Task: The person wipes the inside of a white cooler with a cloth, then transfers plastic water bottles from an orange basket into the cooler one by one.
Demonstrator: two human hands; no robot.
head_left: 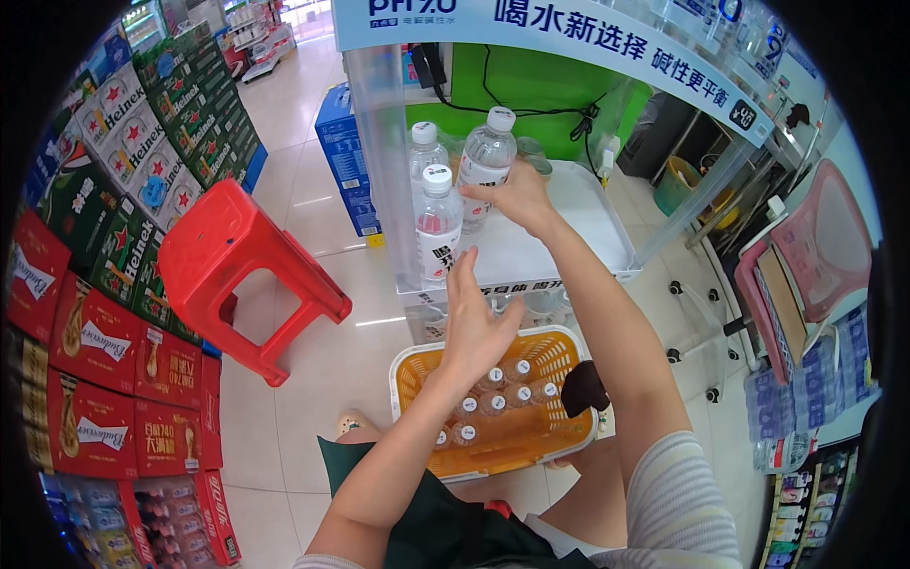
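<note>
My right hand (pixel 522 199) grips a clear plastic water bottle (pixel 489 148) with a white cap and printed label, upright over the white display shelf (pixel 576 227). I cannot tell whether its base touches the shelf. My left hand (pixel 475 334) is empty, its fingers apart, just in front of the shelf's front edge. Beyond those fingertips a second water bottle (pixel 437 220) stands at the shelf's front left corner. Behind it is a third bottle (pixel 425 153), partly hidden. Below my forearms, a yellow plastic basket (pixel 561 444) on the floor holds several capped bottles (pixel 498 405).
A red plastic stool (pixel 213 242) stands left, before stacked Heineken cartons (pixel 135 142) and Budweiser cartons (pixel 92 341). Clear posts (pixel 384 163) flank the shelf under a printed header (pixel 569 35). Black cables (pixel 584 121) hang behind. A pink chair (pixel 817 249) is at right.
</note>
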